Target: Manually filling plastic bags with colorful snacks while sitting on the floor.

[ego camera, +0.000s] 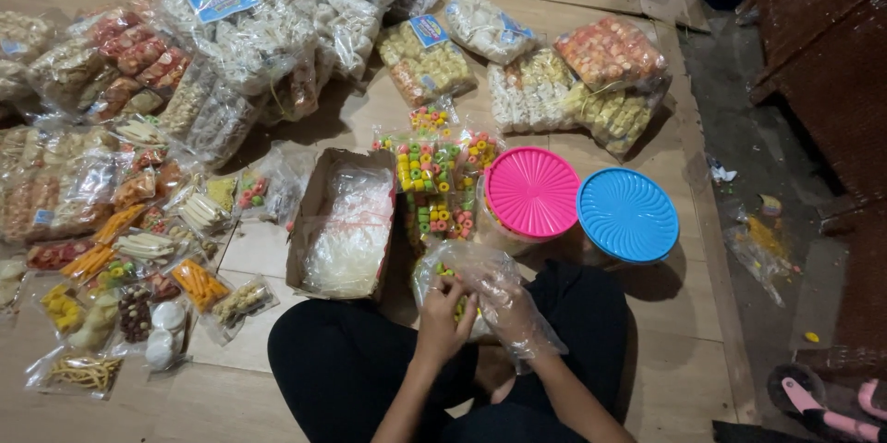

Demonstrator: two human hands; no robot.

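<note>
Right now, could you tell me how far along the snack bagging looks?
Done: many small filled packets lie on the floor at the left. In hand: the left hand and the plastic-gloved right hand work at a clear bag holding colourful rings. Left: large bulk bags and ring packs remain.

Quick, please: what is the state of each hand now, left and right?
Left hand: closed, pinching the clear bag of coloured rings.
Right hand: inside a plastic glove, fingers curled on the same bag.
</note>
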